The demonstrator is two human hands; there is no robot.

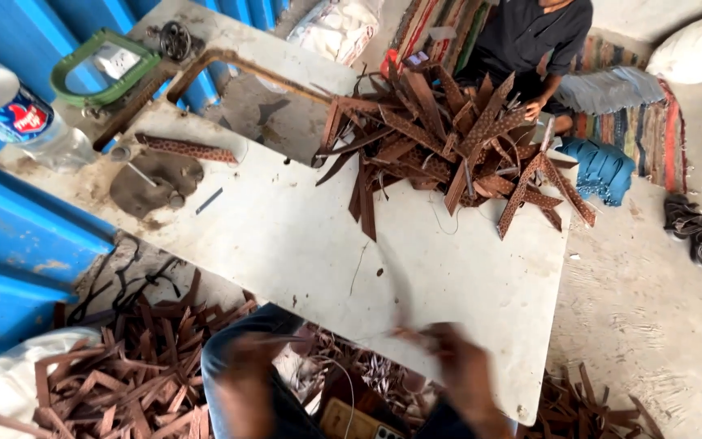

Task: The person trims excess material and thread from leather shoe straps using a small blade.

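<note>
Blurring near the table (465, 293) edge, two hands (351, 370), grip unreadable, beside one strap pile (448, 138).

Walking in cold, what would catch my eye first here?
A tangled heap of brown patterned strips on the far end of the white worktable, where another person's hand reaches in. Nearer, the blurred right hand meets the table's front edge, and more strips litter the floor at left.

Both hands motion-blurred: left hand (245, 366) and right hand (461, 366), grip unreadable. Co-worker (534, 41) cut off by far edge. Plastic bottle (18, 114) cropped at left edge.
</note>
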